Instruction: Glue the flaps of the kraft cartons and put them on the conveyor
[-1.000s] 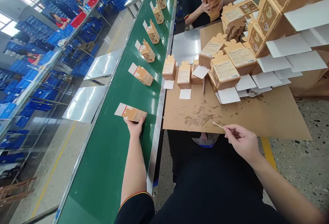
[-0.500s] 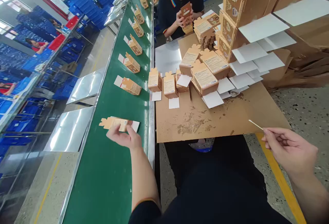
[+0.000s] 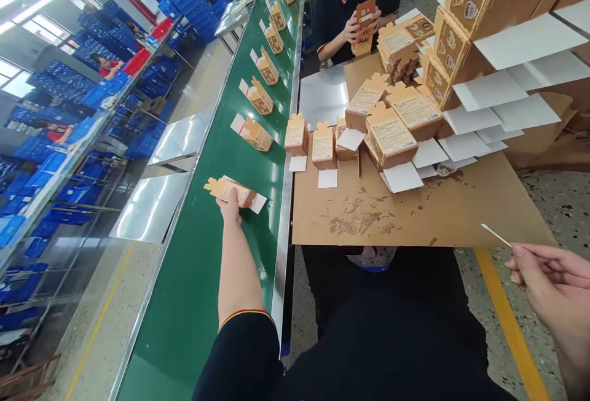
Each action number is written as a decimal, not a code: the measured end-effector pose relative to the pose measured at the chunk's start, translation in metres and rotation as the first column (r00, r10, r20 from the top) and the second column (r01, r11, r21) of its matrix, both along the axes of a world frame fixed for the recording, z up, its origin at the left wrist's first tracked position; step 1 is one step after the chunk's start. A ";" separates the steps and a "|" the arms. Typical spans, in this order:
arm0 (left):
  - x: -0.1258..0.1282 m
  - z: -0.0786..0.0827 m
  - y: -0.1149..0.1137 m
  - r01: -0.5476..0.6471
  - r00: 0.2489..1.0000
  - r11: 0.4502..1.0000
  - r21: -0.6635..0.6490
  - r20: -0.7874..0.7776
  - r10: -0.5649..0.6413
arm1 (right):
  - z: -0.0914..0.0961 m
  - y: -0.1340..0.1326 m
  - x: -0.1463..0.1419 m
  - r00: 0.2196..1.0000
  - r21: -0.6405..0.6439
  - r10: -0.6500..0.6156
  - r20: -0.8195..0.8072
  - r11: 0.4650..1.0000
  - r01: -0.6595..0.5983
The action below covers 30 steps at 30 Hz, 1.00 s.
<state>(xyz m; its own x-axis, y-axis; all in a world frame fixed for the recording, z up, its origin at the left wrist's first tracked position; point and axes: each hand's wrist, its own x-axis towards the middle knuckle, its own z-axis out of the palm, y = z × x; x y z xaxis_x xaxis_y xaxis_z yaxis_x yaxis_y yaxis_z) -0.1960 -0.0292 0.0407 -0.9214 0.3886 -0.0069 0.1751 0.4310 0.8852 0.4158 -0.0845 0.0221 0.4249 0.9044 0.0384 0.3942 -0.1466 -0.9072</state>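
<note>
Since half a second ago the left arm has stretched further up the green conveyor belt [image 3: 198,303], carrying the carton [image 3: 228,190] away from the body, and the right hand has drifted lower and further right, clear of the board's corner. The left hand [image 3: 230,202] is closed over the carton's near edge. The carton lies flat, low over or on the belt, with its notched end pointing left and its open white flap pointing right toward the belt's metal rail. Further up the belt, other cartons [image 3: 255,132] sit in a spaced row. Right of the rail, small upright cartons [image 3: 297,135] stand on the brown cardboard board [image 3: 415,217]. At the far right, the right hand [image 3: 553,281] pinches a thin stick [image 3: 495,236] in its fingertips, tip raised toward the board. The carton lies askew and its loose flap is near the rail, so in my judgement it could catch there or land out of line. The lightly held stick could slip to the floor.
</note>
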 end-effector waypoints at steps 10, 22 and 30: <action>0.092 -0.029 -0.018 0.523 0.833 0.737 0.429 -0.070 -0.550 | 0.012 0.004 -0.075 0.904 0.025 0.428 -0.004 0.904 -0.428; 0.202 -0.063 -0.002 0.670 0.658 0.648 0.361 0.116 -0.744 | -0.049 0.032 -0.160 0.584 0.088 0.744 0.325 0.591 -0.802; 0.204 -0.066 -0.009 0.675 0.654 0.642 0.364 0.108 -0.749 | -0.058 0.032 -0.159 0.527 0.069 0.776 0.346 0.539 -0.840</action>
